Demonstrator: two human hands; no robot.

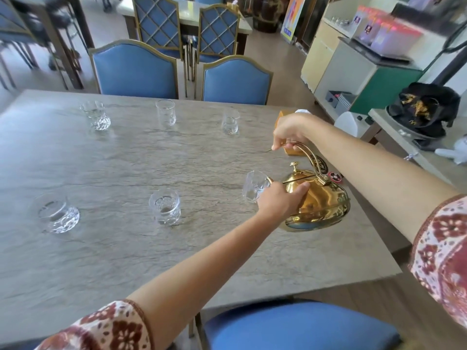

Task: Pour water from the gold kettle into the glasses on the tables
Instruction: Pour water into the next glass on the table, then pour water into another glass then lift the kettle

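Observation:
The gold kettle (pixel 326 198) hangs tilted to the left over the right part of the grey table (pixel 126 248). My right hand (pixel 290 133) grips the top of its arched handle. My left hand (pixel 280 200) presses against the kettle's left side, fingers over the body. The spout is behind my left hand, right at a clear glass (pixel 254 189). Several more glasses stand on the table: near left (pixel 56 214), near middle (pixel 165 207), far left (pixel 96 114), far middle (pixel 165 112) and far right (pixel 230 121).
Two blue chairs (pixel 135 69) stand at the far edge, another blue seat (pixel 300 324) sits below me. An orange box (pixel 290 150) and round coasters (pixel 334 176) lie behind the kettle. A counter (pixel 353 72) and a side table with a black bag (pixel 427 107) are at right.

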